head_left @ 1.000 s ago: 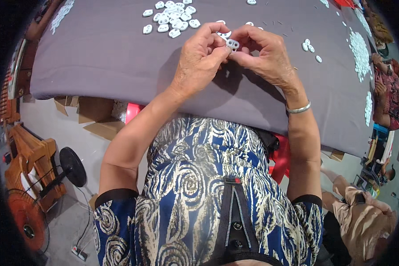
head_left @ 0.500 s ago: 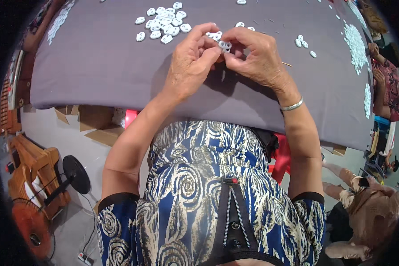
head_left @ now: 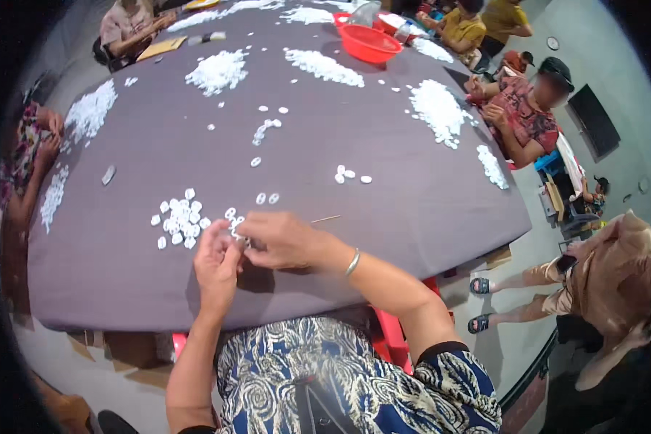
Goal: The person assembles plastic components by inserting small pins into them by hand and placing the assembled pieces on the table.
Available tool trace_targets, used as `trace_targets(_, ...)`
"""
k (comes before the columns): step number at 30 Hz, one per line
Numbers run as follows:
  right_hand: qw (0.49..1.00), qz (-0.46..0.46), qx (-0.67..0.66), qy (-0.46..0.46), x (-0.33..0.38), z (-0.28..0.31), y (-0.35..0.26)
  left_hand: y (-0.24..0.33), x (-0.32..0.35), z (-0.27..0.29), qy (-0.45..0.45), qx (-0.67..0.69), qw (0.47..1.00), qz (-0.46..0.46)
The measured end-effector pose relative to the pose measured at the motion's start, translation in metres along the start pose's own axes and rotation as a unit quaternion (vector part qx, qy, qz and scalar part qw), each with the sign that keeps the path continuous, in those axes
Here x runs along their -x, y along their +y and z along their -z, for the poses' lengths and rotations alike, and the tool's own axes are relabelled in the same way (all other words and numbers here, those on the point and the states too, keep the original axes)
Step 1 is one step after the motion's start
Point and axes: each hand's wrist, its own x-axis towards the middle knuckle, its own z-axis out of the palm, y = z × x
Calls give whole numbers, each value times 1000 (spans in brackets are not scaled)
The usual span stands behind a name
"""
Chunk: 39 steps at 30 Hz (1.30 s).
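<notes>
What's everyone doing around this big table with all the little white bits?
A person at a wide table under a grey cloth pinches a few small white ring-shaped pieces between the left hand and right hand. A small pile of the same white pieces lies beside the hands. Other people sit around the table by larger white heaps.

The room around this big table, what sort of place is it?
Probably a small workshop for shared hand assembly. Several people sit round one grey-covered table strewn with heaps of small white parts, with a red basin at the far end. The hands work on such parts.
</notes>
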Motion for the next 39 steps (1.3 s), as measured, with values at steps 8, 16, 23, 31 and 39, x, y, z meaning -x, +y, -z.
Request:
trace_targets(8,994,38,78,-61,-4,1,5,3,1,1,7,22,1000,7)
trace_targets(16,989,17,85,-119,-2,-9,9,-1,-2,12,-9,59,998,36)
trace_targets(23,986,-24,74,-145,0,-12,10,3,-4,6,-8,133,984,115)
trace_targets(31,982,-51,60,-172,2,-14,9,11,0,5,-33,182,973,135)
trace_targets(39,976,-43,86,-195,1,-12,-6,21,8,13,-42,168,974,143)
